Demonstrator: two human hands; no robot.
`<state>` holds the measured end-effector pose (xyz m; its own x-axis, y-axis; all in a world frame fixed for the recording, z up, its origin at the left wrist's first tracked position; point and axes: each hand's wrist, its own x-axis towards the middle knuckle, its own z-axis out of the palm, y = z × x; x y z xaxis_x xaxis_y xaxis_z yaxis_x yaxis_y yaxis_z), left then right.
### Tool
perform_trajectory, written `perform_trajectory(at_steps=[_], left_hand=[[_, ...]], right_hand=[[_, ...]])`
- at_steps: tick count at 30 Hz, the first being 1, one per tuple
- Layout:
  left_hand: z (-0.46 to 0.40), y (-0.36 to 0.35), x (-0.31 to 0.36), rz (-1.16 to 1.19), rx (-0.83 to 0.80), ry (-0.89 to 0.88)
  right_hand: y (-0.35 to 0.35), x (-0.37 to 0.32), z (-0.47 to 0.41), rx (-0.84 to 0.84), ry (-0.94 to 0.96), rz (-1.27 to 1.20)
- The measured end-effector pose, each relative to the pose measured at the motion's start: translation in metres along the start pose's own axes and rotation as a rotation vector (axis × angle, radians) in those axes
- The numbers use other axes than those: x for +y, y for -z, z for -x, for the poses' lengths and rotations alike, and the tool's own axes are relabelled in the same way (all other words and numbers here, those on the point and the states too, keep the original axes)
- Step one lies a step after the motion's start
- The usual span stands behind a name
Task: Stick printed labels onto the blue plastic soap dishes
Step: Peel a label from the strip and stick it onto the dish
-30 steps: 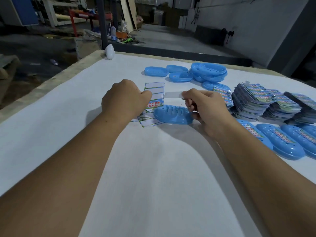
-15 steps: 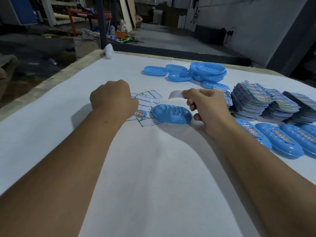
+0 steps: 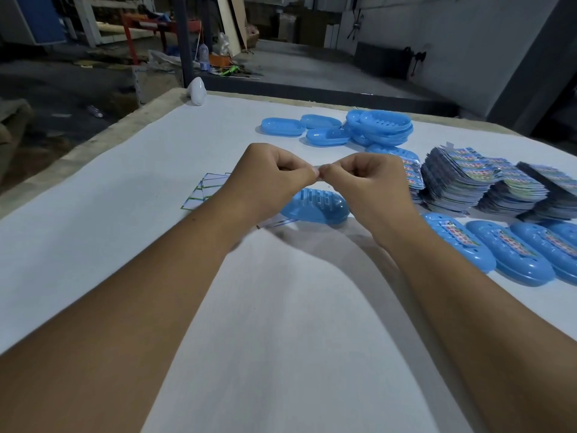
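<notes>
A person's two bare forearms reach forward over a table covered in white cloth, and the hands meet above its middle. The left hand and the right hand are both curled, thumbs and forefingers pinched together where they touch, and a thin pale sliver shows between the fingertips (too small to say for certain what it is). Directly beneath the hands, resting on the cloth, lies one blue soap dish, slotted face up and bare of any label. To its left, partly hidden by the left wrist, a scatter of white backing sheets with green edges lies fanned out. Toward the far edge of the table sits a group of unlabelled dishes, some single, some nested in a pile. Along the right edge, tall stacks of printed labels stand side by side, and nearer the person a row of labelled dishes lies close together, each with a colourful strip on top. At the far left corner of the table rests a small white object. Beyond the table lies a dim workshop floor with clutter.
</notes>
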<state>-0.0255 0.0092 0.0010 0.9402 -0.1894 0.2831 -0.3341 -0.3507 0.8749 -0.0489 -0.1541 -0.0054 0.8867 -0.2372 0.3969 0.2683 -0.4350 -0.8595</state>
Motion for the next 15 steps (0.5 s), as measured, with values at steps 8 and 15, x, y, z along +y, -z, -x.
perform_trajectory(at_steps=[8,15], left_hand=[[0.0006,0.0019,0.0015,-0.004,0.028,0.061],[-0.003,0.001,-0.0031,-0.032,0.09,0.098]], right_hand=[[0.0039,0.0018,0.0005,-0.113,0.021,-0.006],[0.0062,0.0055,-0.0064,0.026,-0.076,0.133]])
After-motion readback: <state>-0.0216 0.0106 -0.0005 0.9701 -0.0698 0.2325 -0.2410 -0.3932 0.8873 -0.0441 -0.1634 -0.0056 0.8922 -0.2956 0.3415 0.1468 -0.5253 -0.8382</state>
